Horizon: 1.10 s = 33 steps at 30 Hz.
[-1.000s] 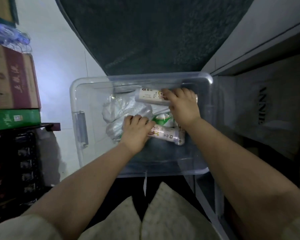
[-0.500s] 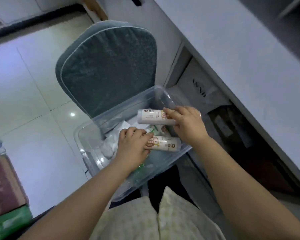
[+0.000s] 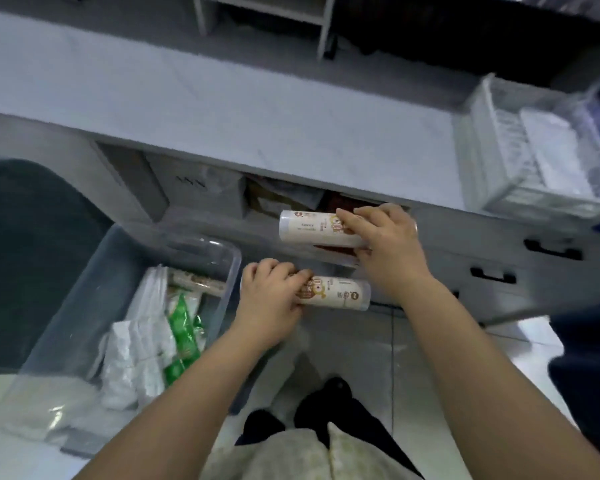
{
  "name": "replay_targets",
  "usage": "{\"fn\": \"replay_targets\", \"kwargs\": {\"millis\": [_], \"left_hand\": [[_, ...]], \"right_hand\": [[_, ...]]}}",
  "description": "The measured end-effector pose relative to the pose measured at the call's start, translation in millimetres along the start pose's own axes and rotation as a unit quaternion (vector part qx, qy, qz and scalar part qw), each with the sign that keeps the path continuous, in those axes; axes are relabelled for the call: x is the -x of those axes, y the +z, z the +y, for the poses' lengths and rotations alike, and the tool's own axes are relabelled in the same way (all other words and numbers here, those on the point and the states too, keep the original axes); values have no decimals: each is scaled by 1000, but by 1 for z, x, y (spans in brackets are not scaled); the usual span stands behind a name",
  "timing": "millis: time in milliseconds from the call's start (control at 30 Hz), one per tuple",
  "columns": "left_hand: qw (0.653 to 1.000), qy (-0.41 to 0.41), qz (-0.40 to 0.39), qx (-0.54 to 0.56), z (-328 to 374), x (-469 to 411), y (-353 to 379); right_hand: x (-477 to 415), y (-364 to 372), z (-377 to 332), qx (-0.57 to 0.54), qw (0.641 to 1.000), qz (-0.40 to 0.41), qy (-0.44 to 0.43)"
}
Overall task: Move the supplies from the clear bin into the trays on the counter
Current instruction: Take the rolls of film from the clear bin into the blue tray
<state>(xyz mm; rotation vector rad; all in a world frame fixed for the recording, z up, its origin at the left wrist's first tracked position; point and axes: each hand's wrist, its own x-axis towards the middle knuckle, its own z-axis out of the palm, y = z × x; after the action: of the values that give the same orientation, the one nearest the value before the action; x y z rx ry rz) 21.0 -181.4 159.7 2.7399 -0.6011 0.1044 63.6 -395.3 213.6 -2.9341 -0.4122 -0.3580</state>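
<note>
My left hand (image 3: 271, 299) grips a white printed roll (image 3: 340, 293) held level just right of the clear bin (image 3: 222, 292). My right hand (image 3: 385, 240) grips a second white roll (image 3: 309, 230), higher up and close under the counter edge. The clear bin sits on the floor at lower left and holds white plastic packets (image 3: 132, 355) and a green packet (image 3: 181, 337). A white slatted tray (image 3: 492, 147) stands on the pale counter (image 3: 257, 112) at the far right, with white packets inside.
A dark grey mat (image 3: 25, 258) lies left of the bin. Under the counter an open shelf (image 3: 278, 195) holds bags and boxes. Grey drawers with black handles (image 3: 492, 275) are to the right. A dark blue object (image 3: 589, 362) fills the right edge.
Both hands lifted their rolls out of the bin and carried them rightward, up near the counter. My view swung from the bin up and right, and the counter and tray came into sight.
</note>
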Motion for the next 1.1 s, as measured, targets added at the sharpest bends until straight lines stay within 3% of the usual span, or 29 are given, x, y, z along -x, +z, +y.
{"fn": "replay_targets", "kwargs": {"millis": [233, 400, 600, 833, 1100], "left_hand": [[986, 165, 3, -7, 155, -79, 16], [981, 193, 13, 31, 271, -129, 40], [976, 206, 28, 59, 383, -182, 69], [976, 209, 35, 46, 444, -253, 76], [974, 203, 73, 70, 468, -380, 87]], "right_hand": [[95, -75, 151, 15, 984, 92, 151], [150, -123, 257, 0, 967, 112, 228], [190, -175, 379, 39, 966, 120, 228], [180, -197, 518, 65, 965, 111, 230], [138, -171, 621, 76, 971, -11, 227]]}}
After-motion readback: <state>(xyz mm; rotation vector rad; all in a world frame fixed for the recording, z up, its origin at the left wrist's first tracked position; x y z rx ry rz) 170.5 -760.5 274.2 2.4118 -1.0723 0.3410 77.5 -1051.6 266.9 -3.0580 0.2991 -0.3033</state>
